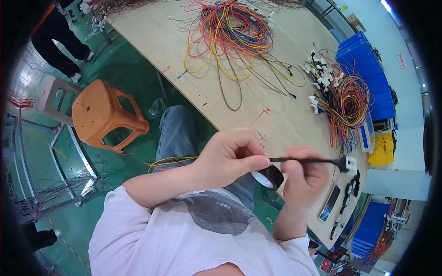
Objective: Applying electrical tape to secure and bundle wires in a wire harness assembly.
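Black tape (276, 176) hangs just below my left fingers (258, 162), which pinch the wire (317, 160); my right fingers (294, 169) grasp it nearer the connector (351, 163), above the worktop (294, 122); I'd judge taut wire and evenly overlapped turns give the neatest wrap.

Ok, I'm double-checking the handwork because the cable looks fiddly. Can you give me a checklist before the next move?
1. Left hand on the black cable: ok, thumb and fingers close on it.
2. Right hand grip: cannot tell; the hand is at the cable but blurred.
3. White connector clear of the fingers: ok, it sticks out beyond the right hand.
4. Black tape roll within reach: ok, just below the left thumb.
5. Tape stuck to the cable: cannot tell; too small to see.
6. Yellow wires clear of the left forearm: not ok, they run right beside it.
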Action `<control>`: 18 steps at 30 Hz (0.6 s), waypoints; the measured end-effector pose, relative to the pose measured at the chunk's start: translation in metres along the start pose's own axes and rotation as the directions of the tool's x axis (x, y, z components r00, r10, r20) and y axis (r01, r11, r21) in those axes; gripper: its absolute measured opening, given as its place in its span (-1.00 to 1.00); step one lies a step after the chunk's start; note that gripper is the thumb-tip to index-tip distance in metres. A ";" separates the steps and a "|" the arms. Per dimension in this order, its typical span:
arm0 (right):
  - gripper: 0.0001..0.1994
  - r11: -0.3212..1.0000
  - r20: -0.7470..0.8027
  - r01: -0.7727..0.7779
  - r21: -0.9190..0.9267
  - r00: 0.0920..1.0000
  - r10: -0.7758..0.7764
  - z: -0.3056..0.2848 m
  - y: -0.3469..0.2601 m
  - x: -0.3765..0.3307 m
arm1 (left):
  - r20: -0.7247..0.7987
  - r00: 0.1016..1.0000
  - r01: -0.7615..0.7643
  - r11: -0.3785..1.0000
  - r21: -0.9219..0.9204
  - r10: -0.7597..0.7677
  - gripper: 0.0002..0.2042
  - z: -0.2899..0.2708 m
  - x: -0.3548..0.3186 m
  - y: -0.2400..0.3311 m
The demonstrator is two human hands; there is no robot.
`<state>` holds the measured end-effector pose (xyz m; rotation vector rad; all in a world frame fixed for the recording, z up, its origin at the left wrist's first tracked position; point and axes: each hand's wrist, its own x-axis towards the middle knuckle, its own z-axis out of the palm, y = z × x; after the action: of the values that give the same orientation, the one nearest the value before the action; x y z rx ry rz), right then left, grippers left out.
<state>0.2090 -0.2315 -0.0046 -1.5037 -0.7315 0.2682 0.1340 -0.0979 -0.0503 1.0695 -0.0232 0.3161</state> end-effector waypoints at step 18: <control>-0.86 0.960 0.130 0.281 -0.004 0.952 -0.278 0.009 0.017 0.001 | 0.117 0.826 0.516 0.656 -0.550 -0.552 -0.52 -0.011 0.001 0.009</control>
<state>0.2093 -0.2222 -0.0215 -1.3925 -1.0429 0.1424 0.1309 -0.0844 -0.0471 0.4289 0.2445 -0.2032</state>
